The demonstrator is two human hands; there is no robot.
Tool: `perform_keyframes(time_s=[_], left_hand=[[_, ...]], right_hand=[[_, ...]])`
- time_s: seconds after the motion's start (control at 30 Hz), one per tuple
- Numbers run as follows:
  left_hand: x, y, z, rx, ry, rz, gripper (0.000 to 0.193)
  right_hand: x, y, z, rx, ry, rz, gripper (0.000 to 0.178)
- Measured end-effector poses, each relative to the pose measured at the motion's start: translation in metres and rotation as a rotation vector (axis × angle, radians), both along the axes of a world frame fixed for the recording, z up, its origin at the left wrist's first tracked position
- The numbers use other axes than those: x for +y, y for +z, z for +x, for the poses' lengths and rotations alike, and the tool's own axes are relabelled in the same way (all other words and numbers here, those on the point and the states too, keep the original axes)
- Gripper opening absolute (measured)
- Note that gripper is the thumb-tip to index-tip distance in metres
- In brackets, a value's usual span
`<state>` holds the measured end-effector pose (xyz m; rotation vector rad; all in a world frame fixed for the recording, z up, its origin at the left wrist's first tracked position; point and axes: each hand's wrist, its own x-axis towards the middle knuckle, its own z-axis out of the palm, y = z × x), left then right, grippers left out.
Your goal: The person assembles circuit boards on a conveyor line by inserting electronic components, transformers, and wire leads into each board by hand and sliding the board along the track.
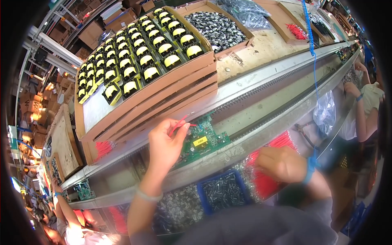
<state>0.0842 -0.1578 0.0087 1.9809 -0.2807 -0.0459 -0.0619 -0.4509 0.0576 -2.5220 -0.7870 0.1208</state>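
A: What is seen nearest?
B: A blue tray [201, 198] filled with small metal parts [224, 190]. Beside it, red wires [265, 183] are heaped.

A: And the hands?
B: The right hand [279, 163] is curled over the heap; its fingers are blurred and turned away, so whether a wire is gripped cannot be told. By the left hand [166, 141], a red wire [178, 125] is pinched between thumb and fingers.

A: Where is that wire held?
B: Above the board [222, 141], which is laid across the track [277, 121]. Whether the board is touched by the wire cannot be made out.

A: How should it handle?
B: It is judged very light and bendy, perhaps a little slippery in its coating. It is best taken close to an end, so that the tip is kept from flopping. The board is presumably stiff but fragile, better held by its edges.

A: Farther off?
B: Stacked cartons [175, 87] are topped with yellow-and-black parts [172, 61]; behind, more metal pieces [214, 30] are kept in a box on the bench [261, 57].
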Motion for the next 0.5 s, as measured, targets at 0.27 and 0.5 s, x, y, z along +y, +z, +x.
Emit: perform_keyframes(time_s=[0.27, 0.5], left_hand=[[-0.002, 0.009, 0.006, 0.000, -0.033, 0.096, 0.019], [0.025, 0.023, -0.004, 0.038, -0.133, 0.342, 0.030]], right_hand=[[0.031, -0.005, 0.046, 0.040, -0.156, 0.491, 0.013], [0.050, -0.050, 0.100, -0.050, -0.332, 0.595, 0.012]])
